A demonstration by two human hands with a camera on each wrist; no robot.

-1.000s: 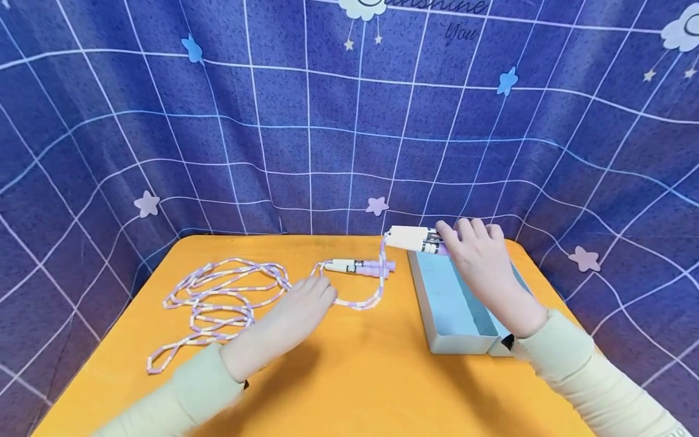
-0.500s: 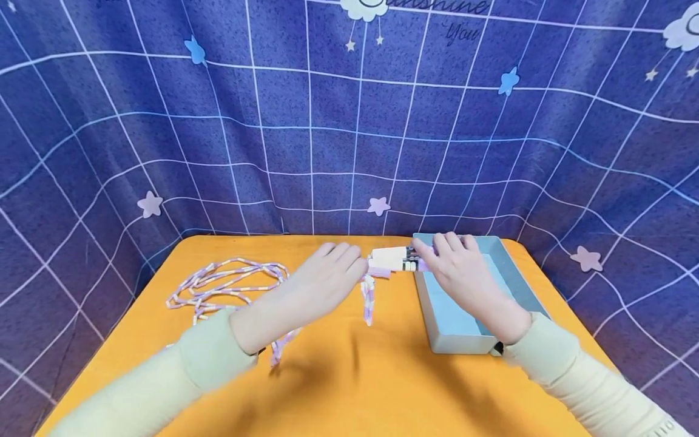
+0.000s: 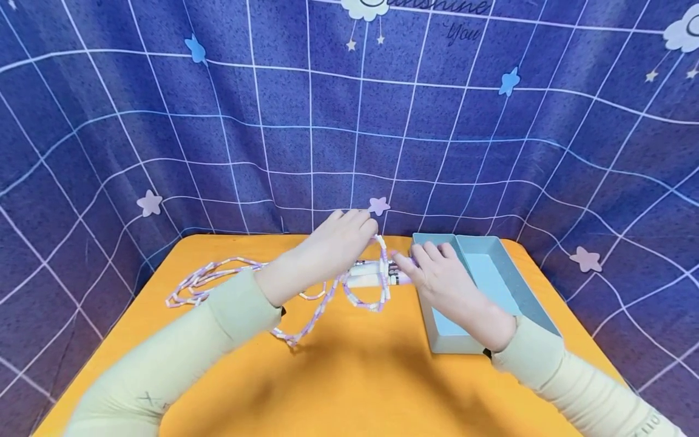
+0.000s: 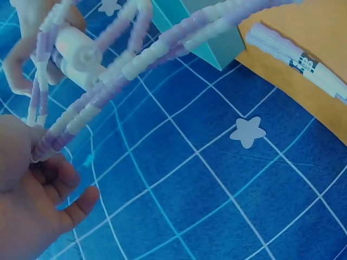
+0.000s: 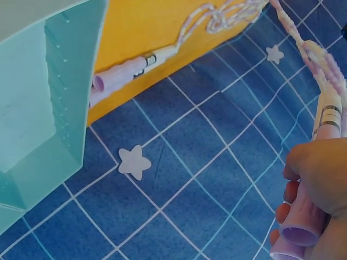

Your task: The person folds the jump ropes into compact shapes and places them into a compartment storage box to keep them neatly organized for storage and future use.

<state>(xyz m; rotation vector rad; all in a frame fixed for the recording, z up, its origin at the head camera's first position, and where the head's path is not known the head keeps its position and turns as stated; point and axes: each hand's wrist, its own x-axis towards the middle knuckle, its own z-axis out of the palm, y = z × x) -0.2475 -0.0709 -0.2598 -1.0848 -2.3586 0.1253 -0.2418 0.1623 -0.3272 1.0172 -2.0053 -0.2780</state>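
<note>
A skipping rope of white and lilac beads [image 3: 319, 305] trails over the orange table [image 3: 355, 376], its loose coils [image 3: 210, 276] lying at the left. My left hand [image 3: 341, 240] is raised above the table and pinches a loop of the rope [image 4: 135, 59] between thumb and fingers [image 4: 59, 173]. My right hand [image 3: 437, 279] grips a white and lilac handle [image 3: 374, 280] by its lilac end, just left of the blue box [image 3: 491, 267]. The held handle [image 5: 325, 122] points away from the palm. A second handle [image 5: 127, 70] lies on the table by the box.
The open blue box [image 5: 49, 108] stands at the table's right side with nothing visible inside. A blue grid-patterned cloth [image 3: 349, 121] with stars hangs behind and around the table. My sleeves are pale green.
My left hand has risen and lifted a loop of rope off the table. My right hand has drawn the handle left and nearer, away from the box's far end.
</note>
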